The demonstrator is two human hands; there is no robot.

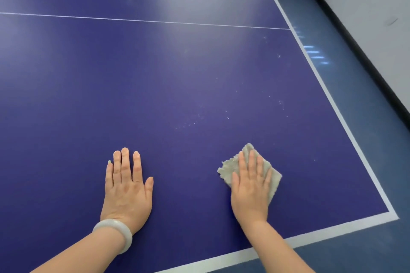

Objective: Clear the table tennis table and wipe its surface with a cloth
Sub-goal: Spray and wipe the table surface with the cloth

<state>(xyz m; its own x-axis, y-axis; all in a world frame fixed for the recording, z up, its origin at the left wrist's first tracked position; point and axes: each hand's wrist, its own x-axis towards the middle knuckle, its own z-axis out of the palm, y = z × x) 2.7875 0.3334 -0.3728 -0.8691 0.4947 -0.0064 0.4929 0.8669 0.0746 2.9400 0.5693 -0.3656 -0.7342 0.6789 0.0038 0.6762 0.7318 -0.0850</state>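
The blue table tennis table fills most of the view, with a thin white centre line across it and white edge lines at the right and near sides. A small grey-beige cloth lies folded on the surface near the right front corner. My right hand presses flat on the cloth with straight fingers. My left hand rests flat on the bare surface to the left, fingers spread, with a pale bangle on the wrist. Small white specks dot the surface beyond the cloth.
The table's right edge and front right corner border a blue-grey floor. A white wall with a dark skirting runs along the far right, leaving a narrow aisle.
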